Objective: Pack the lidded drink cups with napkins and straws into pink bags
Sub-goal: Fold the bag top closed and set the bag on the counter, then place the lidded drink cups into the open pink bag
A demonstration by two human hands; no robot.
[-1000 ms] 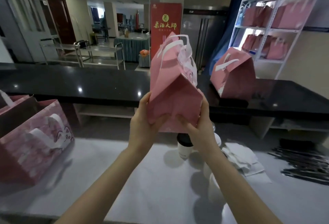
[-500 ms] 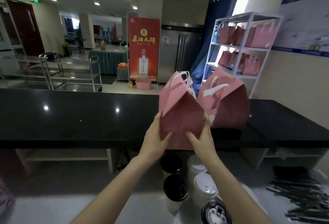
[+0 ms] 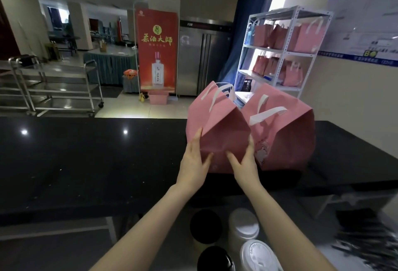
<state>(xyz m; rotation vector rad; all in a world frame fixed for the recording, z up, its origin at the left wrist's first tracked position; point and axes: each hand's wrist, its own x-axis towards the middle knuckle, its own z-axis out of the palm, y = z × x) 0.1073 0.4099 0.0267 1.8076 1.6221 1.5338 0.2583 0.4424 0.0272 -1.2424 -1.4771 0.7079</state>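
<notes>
Head view: bag at the counter, a flat hand on each side

1. Task item. The bag (image 3: pixel 217 124) stands upright on the black counter (image 3: pixel 86 158), handles up. Its right side touches the second bag (image 3: pixel 284 137), which leans on the same counter.
2. Left hand (image 3: pixel 195 161). The fingers lie straight along the bag's left side and the thumb lies on the near face. Nothing is curled round the bag.
3. Right hand (image 3: pixel 245 163). It mirrors the left: straight fingers on the bag's right edge, in the gap beside the second bag, with the thumb on the near face. The two hands press the bag between them.
4. Change from the earlier frames. One second ago the bag was held in the air above the white table, well apart from the second bag. Half a second ago it was just short of that bag. It is now down at counter level and in contact. The hold on the bag has not changed.
5. Other items. Four lidded cups (image 3: pixel 243 227), two with black lids and two with white, stand below the forearms. Dark straws (image 3: pixel 370 247) lie blurred at lower right. More pink bags sit on the white shelf (image 3: pixel 280 52) behind.
</notes>
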